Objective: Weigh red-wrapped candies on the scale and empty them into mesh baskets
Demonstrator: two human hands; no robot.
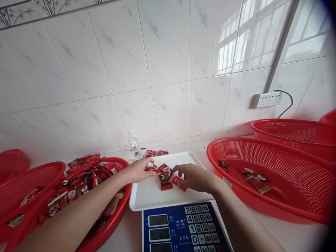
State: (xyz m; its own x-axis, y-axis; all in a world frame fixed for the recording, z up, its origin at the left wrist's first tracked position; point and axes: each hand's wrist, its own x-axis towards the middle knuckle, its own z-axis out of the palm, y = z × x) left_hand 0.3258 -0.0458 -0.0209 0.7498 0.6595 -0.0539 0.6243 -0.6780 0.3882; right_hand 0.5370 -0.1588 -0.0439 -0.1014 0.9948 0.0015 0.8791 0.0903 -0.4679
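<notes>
A white weighing tray sits on the scale, with several small red snack packets in its middle. My left hand reaches in from the left, thumb and fingers closed around a red packet at the tray's left part. My right hand is over the tray's right side, fingers curved and apart, its thumb by a brighter red packet; whether it touches that packet I cannot tell. Between the hands lie a dark red packet and another red packet.
A blue scale panel faces me. Left is a red basket heaped with packets, beside another red basket. At right, a large red basket holds a few packets. Behind the tray stand a clear bottle and more packets.
</notes>
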